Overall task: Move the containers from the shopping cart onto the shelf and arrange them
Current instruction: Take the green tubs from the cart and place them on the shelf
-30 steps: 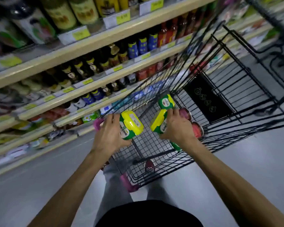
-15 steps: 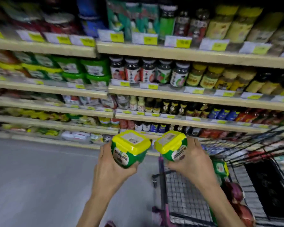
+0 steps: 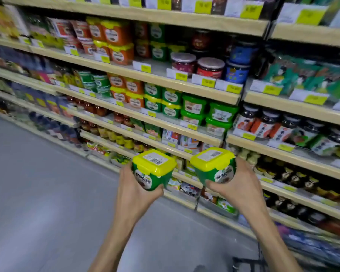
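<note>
1. The left hand [image 3: 134,191] grips a green container with a yellow lid [image 3: 152,171] from the side and below. Its fingers are curled round the tub's wall, with the thumb at the lower front edge.
2. The right hand [image 3: 241,187] grips a second green container with a yellow lid [image 3: 214,167]. The thumb lies across the lower front wall, and the other fingers wrap behind the tub, mostly hidden.
3. Both containers are held in the air at about the same height, side by side and apart. They are tilted slightly, with the barcode labels on the lids facing up. Neither touches the shelving.
4. The shelf [image 3: 204,137] above and beyond the hands carries stacked green tubs with yellow lids [image 3: 171,104] of like appearance. Orange tubs stand to their left and green-lidded tubs to their right.
5. The shopping cart [image 3: 247,264] shows only as a sliver of dark wire frame at the bottom edge, beside the right forearm. Its contents cannot be seen.
6. Grey floor [image 3: 37,193] fills the lower left.
</note>
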`<state>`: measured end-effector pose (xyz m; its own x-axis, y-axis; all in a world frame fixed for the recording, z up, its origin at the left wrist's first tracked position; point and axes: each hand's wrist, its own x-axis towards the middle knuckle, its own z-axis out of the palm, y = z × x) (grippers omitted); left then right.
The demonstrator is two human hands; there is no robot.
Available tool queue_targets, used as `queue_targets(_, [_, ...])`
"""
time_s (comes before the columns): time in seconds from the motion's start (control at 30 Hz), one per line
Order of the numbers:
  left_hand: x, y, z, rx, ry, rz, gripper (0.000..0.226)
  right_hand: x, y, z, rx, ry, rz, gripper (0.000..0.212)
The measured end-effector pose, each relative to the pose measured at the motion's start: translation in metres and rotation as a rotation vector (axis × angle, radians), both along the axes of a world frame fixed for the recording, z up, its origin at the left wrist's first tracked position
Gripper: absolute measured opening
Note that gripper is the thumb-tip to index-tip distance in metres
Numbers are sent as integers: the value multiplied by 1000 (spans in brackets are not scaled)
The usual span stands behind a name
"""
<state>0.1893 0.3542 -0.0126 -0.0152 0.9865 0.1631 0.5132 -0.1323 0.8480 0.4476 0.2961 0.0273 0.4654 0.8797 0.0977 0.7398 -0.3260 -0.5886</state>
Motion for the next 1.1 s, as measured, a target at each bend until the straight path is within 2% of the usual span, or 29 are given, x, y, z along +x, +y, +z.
queue_targets(0.3, [-66, 104, 22, 43, -34, 93, 83, -69, 118, 32, 117, 33, 116, 75])
queue_targets(0.57, [-95, 240, 44, 140, 1, 65, 81, -102, 241, 47, 186, 84, 98, 72])
queue_targets(0.87, [-97, 358, 74, 177, -60, -25, 87, -129, 321, 72, 229, 96, -27, 59])
queue_targets(1.1, [-66, 434, 108, 261, -111, -140, 85, -136, 356, 92, 303, 58, -227, 59])
